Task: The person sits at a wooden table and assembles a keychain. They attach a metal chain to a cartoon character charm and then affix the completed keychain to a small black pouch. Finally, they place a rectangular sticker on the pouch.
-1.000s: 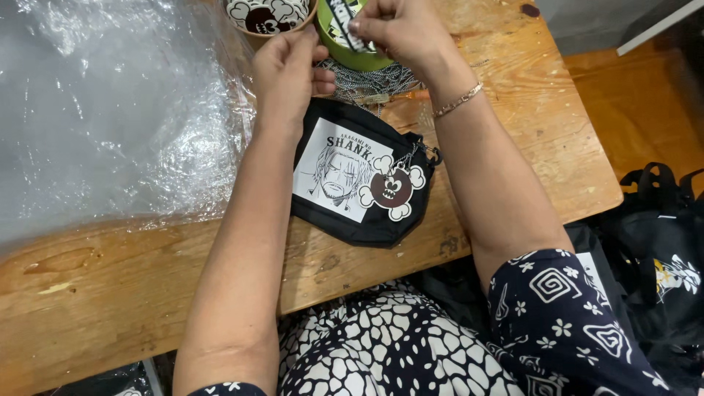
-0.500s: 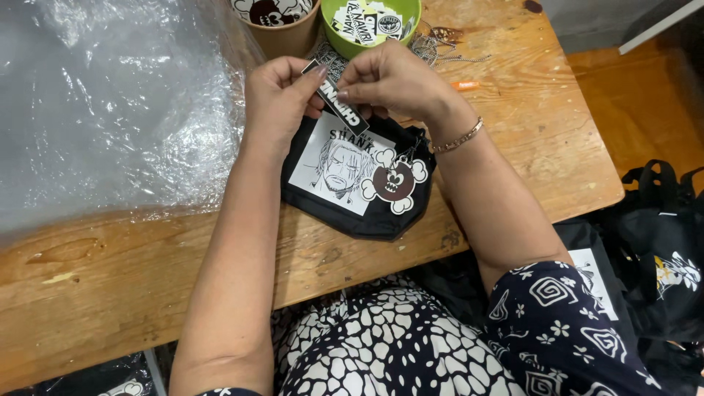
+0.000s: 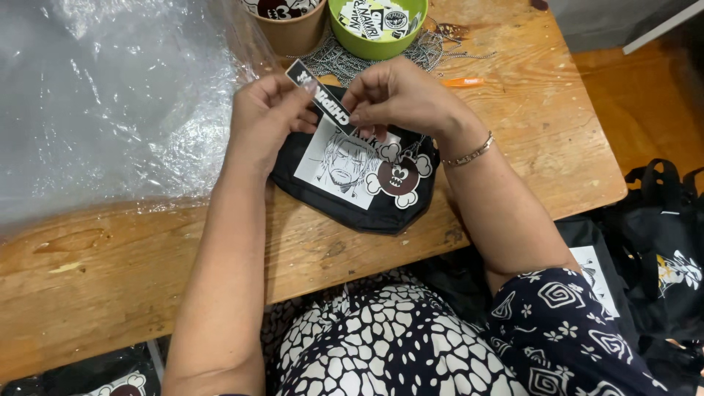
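Above the wooden table, both hands' fingertips pinch a black strip tag over the pouch.

Both bare forearms are stretched forward from the bottom of the view, and the hands are brought close together, almost meeting at the fingertips. The left hand is turned palm inward, its thumb and forefinger pinched together, the other fingers curled loosely beneath. The right hand is arched, knuckles up, with its fingertips pressed together in a pinch; a thin bracelet is worn at its wrist, though the exact finger contact is partly hidden.
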